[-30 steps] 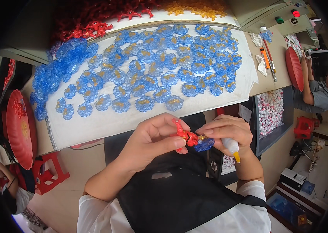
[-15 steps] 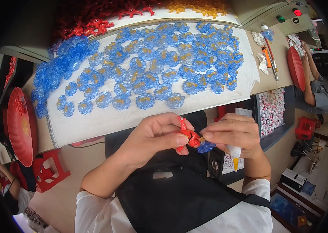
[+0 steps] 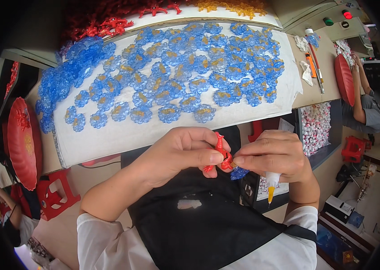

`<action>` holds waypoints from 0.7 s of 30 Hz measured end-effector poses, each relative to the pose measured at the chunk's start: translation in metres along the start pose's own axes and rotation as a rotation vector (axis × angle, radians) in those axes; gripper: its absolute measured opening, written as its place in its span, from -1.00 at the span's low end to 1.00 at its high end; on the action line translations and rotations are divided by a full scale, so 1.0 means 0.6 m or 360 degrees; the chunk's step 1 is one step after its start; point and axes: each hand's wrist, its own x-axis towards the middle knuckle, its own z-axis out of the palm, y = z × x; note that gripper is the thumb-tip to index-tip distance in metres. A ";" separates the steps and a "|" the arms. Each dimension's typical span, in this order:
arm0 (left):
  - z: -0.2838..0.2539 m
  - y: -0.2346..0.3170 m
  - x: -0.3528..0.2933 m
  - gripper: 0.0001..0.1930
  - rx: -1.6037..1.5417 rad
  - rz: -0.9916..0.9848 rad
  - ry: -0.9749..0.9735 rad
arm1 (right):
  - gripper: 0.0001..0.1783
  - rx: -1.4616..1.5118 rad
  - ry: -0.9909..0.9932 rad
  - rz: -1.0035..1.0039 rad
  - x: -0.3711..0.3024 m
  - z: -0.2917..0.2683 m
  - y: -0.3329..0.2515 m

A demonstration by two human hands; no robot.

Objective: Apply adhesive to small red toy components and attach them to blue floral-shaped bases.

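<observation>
In front of my black apron, my left hand [image 3: 178, 155] pinches a small red plastic figure [image 3: 226, 159] between thumb and fingers. Close beside it, my right hand [image 3: 277, 153] has thumb and fingertips closed at a clear blue plastic piece [image 3: 239, 173], which meets the lower right end of the figure. Fingers hide much of that joint. A white squeeze bottle [image 3: 272, 179] with a yellow needle tip is tucked in the same right hand, its tip pointing down. Rows of scalloped blue pieces [image 3: 169, 113] with amber parts on top lie on the white-covered table [image 3: 109, 146] beyond.
Loose blue pieces [image 3: 71, 67] are heaped at the table's left. Red figures [image 3: 109, 28] and amber parts [image 3: 232, 6] lie behind. An orange-handled tool [image 3: 310, 65] rests at the right. Red trays [image 3: 22, 144] and stools [image 3: 57, 195] stand around; another person [image 3: 372, 108] works at far right.
The red figure has shifted slightly right, toward the right fingers, and stands more upright. The bottle's needle tip has swung a little left and down. Both hands keep their holds.
</observation>
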 end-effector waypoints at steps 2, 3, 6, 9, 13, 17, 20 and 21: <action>0.000 0.004 0.003 -0.78 -0.0015 -0.0061 -0.0037 | -0.75 -0.0011 -0.0046 0.0008 0.001 -0.004 -0.003; 0.000 0.005 0.005 -0.77 -0.0015 -0.0094 -0.0034 | -0.75 -0.0023 -0.0069 0.0007 0.001 -0.006 -0.003; 0.001 0.008 0.009 -0.77 0.0009 -0.0174 -0.0032 | -0.76 -0.0017 -0.0157 0.0030 0.003 -0.014 -0.006; 0.003 0.010 0.014 -0.77 0.0072 -0.0200 -0.0042 | -0.77 0.0001 -0.0199 0.0039 0.004 -0.018 -0.004; 0.010 0.020 0.015 -0.75 0.0154 -0.0255 -0.0013 | -0.77 0.0081 -0.0177 0.0109 -0.001 -0.018 -0.002; 0.010 0.025 0.014 -0.71 0.0197 -0.0312 0.0053 | -0.73 -0.0029 -0.0139 0.0214 -0.001 -0.014 -0.008; 0.008 0.031 0.014 -0.70 0.0194 -0.0322 0.0086 | -0.70 -0.0043 -0.0098 0.0217 -0.008 -0.004 -0.003; 0.009 0.033 0.012 -0.69 0.0224 -0.0313 0.0083 | -0.70 -0.0050 -0.0083 0.0207 -0.008 -0.003 -0.001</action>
